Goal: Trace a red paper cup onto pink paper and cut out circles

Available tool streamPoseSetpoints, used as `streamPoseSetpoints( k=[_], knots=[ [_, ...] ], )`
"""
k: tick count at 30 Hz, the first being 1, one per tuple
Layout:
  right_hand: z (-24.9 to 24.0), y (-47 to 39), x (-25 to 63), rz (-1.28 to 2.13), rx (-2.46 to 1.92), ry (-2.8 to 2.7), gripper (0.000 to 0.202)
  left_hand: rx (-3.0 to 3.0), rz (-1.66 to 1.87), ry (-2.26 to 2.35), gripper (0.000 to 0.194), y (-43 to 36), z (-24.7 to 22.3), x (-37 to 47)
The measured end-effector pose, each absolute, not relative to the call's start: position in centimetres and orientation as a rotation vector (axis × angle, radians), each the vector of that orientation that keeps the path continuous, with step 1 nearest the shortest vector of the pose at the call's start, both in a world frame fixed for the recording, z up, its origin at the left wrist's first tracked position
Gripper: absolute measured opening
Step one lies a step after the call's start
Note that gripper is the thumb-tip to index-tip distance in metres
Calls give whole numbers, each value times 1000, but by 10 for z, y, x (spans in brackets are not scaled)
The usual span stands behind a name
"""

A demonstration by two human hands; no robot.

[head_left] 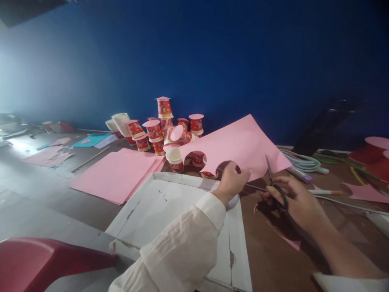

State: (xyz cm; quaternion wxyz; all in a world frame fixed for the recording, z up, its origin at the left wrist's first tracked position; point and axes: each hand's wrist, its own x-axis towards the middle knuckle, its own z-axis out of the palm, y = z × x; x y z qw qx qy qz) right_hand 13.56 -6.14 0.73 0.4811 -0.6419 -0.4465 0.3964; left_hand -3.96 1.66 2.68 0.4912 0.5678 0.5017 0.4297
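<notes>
My left hand (233, 179) pinches the lower edge of a pink paper sheet (237, 142), beside two rounded cut-outs in that edge. The sheet is held up, tilted, above the table. In my right hand (299, 198) is a pair of scissors (278, 190) with dark handles, its fingers closed around the loops. The blades point up and lie against the sheet near its lower right part; whether they are cutting through it I cannot tell. Below the right hand lies a thin curved pink paper scrap (291, 242).
Red paper cups (153, 132) with pink discs stand stacked by the blue wall. A stack of pink sheets (112, 174) lies left of a white board (179, 202). Coiled cable (304, 162) and a marker lie right. A red plastic chair (45, 259) is at lower left.
</notes>
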Motion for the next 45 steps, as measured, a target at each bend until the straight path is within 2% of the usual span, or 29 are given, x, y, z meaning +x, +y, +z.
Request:
streamPoseSetpoints(
  k=[4, 16, 29, 36, 45],
  knots=[
    [4, -60, 135, 881, -1606, -1151, 60, 1405, 1109, 1248, 36, 18, 22, -36],
    [6, -62, 134, 352, -1900, -1428, 70, 1439, 1177, 1275, 40, 13, 23, -32],
    [7, -66, 129, 168, -2002, -1488, 70, 1437, 1154, 1290, 41, 9, 26, -31],
    [-1, -58, 134, 380, -1985, -1455, 49, 1456, 1226, 1322, 44, 10, 23, -30],
    [3, -63, 131, 833, -1786, -1251, 53, 1465, 1243, 1369, 41, 25, 20, -39]
  ],
)
